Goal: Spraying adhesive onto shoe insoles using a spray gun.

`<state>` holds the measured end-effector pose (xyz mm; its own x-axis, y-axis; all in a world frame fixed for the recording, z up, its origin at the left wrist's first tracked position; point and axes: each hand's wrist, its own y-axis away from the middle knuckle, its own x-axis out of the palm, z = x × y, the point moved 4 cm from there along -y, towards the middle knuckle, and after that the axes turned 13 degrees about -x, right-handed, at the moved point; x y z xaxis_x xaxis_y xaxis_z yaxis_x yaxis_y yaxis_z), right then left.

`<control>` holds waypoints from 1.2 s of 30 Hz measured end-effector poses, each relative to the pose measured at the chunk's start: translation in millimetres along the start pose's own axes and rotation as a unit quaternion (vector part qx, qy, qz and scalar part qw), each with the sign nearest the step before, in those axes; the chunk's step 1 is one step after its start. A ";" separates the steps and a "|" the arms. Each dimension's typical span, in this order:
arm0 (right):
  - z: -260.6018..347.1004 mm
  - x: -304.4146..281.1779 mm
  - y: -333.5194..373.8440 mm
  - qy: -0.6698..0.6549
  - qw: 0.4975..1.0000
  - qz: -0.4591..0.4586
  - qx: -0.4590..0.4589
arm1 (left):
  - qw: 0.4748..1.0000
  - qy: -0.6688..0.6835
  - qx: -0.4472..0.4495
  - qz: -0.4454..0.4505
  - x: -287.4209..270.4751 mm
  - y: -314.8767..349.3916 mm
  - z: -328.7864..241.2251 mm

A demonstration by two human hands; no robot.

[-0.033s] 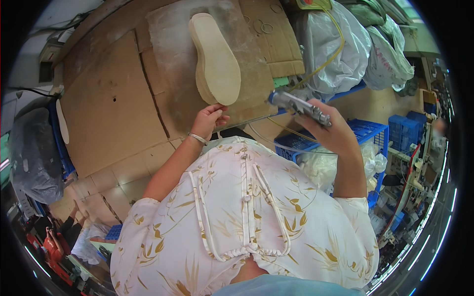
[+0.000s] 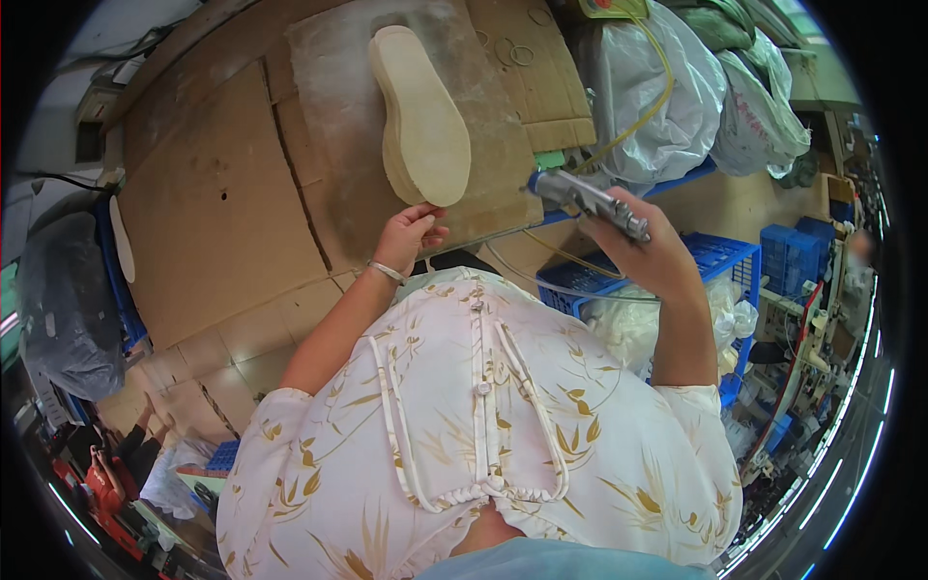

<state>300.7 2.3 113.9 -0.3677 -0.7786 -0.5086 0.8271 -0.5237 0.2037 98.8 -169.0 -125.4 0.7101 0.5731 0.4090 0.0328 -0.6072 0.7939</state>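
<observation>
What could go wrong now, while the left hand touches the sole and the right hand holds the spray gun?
1. The left hand sits at the end of the sole; spray could land on its fingers.
2. The spray gun is raised off to the side of the sole, so spray may hit the cardboard instead.
3. The yellow hose crosses the plastic bags and might snag.

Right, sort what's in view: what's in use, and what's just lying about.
In use: left hand at the stacked pale soles; right hand gripping the metal spray gun; cardboard-covered bench.

Lying about: white plastic bags; blue crates; dark bag.
</observation>
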 end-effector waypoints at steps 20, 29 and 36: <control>2.9 11.9 -2.6 -0.030 0.996 0.075 -0.029 | 1.000 -0.003 -0.003 0.011 -0.9 0.4 -0.1; 3.4 11.1 -25.2 -0.078 0.996 -0.002 -0.046 | 1.000 0.009 0.000 0.019 0.6 -1.7 2.5; -2.0 11.1 -0.4 -0.078 0.996 0.045 0.001 | 1.000 0.007 0.002 0.018 1.4 -0.8 1.0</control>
<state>297.1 -5.4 106.5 -0.3529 -0.8667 -0.3525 0.8588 -0.4496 0.2456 100.5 -168.3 -125.9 0.7004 0.5589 0.4438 0.0102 -0.6296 0.7768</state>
